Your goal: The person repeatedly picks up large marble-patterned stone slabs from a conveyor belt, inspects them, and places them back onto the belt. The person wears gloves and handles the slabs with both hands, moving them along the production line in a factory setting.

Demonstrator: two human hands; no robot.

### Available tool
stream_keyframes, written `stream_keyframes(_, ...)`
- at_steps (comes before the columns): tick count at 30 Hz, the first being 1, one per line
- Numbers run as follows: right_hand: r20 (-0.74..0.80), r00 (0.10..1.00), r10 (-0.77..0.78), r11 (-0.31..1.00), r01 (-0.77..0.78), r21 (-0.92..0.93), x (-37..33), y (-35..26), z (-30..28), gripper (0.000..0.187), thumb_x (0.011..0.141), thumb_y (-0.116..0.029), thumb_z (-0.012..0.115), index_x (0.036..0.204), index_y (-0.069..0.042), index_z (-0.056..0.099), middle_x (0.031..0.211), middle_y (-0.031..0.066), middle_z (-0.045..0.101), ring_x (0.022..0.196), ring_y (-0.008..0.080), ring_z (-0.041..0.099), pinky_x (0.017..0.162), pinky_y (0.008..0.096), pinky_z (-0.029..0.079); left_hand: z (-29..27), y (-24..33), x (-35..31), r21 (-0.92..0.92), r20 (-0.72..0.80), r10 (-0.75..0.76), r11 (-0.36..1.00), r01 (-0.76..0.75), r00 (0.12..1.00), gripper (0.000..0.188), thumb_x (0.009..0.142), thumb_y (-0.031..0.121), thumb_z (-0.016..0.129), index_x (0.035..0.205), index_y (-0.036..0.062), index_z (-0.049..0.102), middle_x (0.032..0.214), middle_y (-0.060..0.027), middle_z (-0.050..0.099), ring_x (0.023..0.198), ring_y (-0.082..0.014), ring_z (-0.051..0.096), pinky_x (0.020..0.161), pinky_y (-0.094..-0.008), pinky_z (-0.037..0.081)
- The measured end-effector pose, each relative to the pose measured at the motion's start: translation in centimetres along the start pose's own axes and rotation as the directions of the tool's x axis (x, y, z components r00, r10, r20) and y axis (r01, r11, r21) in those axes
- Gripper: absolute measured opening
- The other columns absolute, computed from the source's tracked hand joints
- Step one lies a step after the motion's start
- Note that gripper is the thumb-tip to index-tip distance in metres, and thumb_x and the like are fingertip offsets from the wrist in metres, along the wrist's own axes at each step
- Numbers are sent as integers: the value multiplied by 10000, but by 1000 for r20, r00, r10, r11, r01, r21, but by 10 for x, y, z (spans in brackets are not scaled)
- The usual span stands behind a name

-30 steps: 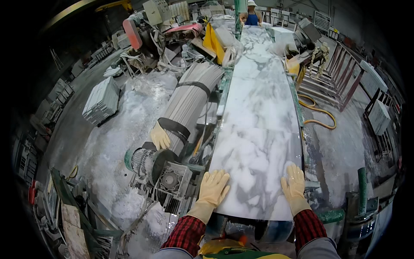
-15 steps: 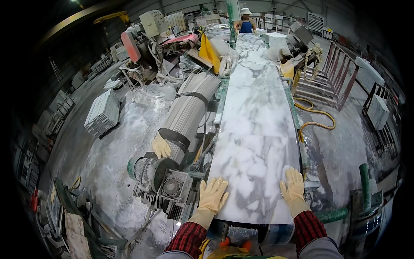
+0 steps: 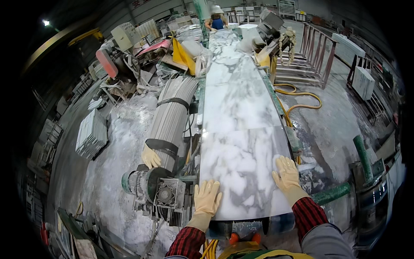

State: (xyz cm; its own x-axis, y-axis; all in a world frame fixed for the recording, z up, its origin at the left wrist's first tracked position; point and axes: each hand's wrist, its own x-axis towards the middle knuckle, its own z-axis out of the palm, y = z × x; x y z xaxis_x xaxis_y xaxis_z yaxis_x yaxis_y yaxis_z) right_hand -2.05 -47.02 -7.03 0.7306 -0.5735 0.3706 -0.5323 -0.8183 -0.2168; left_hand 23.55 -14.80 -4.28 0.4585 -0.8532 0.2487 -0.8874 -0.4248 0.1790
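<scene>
Both of my hands wear cream rubber gloves. My left hand (image 3: 207, 199) lies on the near left edge of a polished white marble slab (image 3: 241, 172) with grey veins, its fingers stretched forward. Across from it, my right hand (image 3: 286, 176) rests with spread fingers on the slab's right edge. Neither hand is wrapped round anything. The slab lies flat at the near end of a long conveyor, and its far edge meets another marble slab (image 3: 241, 93) along a straight seam. Under the near edge a dark roller (image 3: 280, 222) shows.
Left of the conveyor stand a dusty motor (image 3: 144, 183), a loose cream glove (image 3: 151, 157) and a strapped grey bundle (image 3: 173, 112). A stone stack (image 3: 92, 134) sits farther left. At the far end is a person (image 3: 217, 20). A yellow hose (image 3: 306, 105) and green pipe (image 3: 331, 194) lie right.
The whole view has shifted, so the surroundings appear farther left. Both hands stay on the slab's edges, and the seam shows more plainly. The person at the far end leans lower.
</scene>
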Motion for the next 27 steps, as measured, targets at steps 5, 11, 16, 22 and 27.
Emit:
stream_keyframes(5,-4,1000,5,1000,-5,-29,-5,0,1,687,1003,-420,694,1572,-51,589,1664,228,544,1546,429,474,1331,567,290,0,0,-2,-4,24,5,1000,-4,1000,572,1036,348,705,1562,156,589,1642,-173,581,1530,-445,502,1296,-654,299)
stream_keyframes(11,0,1000,2,1000,-2,-30,-9,0,0,686,1010,-414,685,1580,-46,583,1664,226,544,1540,428,478,1326,566,298,2,-1,-7,5,6,22,1000,-22,1000,580,1028,340,712,1561,153,582,1626,-181,590,1530,-443,499,1294,-640,302)
stream_keyframes(16,-38,999,-21,1000,21,-17,-11,-3,-3,688,996,-406,703,1573,-48,589,1644,223,562,1531,430,486,1316,571,314,-3,2,-8,5,0,28,1000,-28,1000,571,1017,333,722,1542,142,598,1608,-187,599,1503,-445,516,1275,-641,322)
stream_keyframes(22,-43,999,-25,999,24,-35,-16,1,3,690,992,-403,709,1576,-55,588,1642,218,564,1533,424,487,1315,570,319,-1,1,-11,5,-63,50,999,-50,997,543,1005,341,728,1503,147,630,1558,-169,637,1441,-443,562,1243,-644,366)
stream_keyframes(27,-15,1000,-8,999,7,-37,-18,-2,0,689,998,-414,699,1576,-57,588,1655,218,553,1542,423,478,1322,570,306,-2,2,-15,1,-64,46,999,-46,997,542,1004,334,732,1499,139,630,1561,-174,636,1449,-446,562,1245,-640,367)
